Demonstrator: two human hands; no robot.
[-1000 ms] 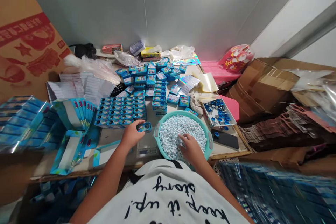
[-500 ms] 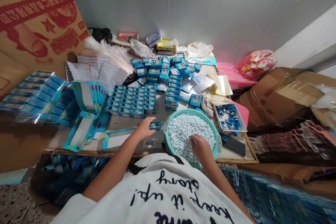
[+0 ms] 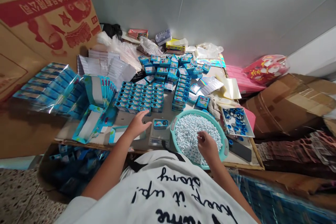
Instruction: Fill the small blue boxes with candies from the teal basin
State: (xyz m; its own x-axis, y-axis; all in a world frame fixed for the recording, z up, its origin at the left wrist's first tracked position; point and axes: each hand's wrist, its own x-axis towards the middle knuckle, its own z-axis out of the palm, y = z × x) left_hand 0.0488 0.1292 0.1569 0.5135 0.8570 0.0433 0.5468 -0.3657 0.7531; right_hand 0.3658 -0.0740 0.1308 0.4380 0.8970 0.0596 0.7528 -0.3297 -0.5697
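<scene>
My left hand [image 3: 137, 125] has its fingers apart, at the front edge of the rows of small blue boxes [image 3: 140, 96]; whether its fingertips touch the nearest box I cannot tell. To its right, one blue box [image 3: 161, 123] lies on a small flat scale [image 3: 158, 142]. A turquoise basin [image 3: 172, 130] full of small white candy-like pellets [image 3: 189, 129] stands beside the scale. Over the pellets hovers my right hand [image 3: 208, 145], its fingers curled together; what they hold, if anything, is hidden.
Loose blue boxes [image 3: 172, 73] are heaped at the back. Open display cartons [image 3: 90, 120] lie left. A white tray of blue caps [image 3: 237, 122] and a dark phone [image 3: 240, 150] sit right of the basin. Large brown cartons [image 3: 286, 101] flank the table.
My left hand has let go of the blue box, which now lies on the scale, and has drawn back left toward the rows. My right hand stays over the pellets. The view has shifted slightly.
</scene>
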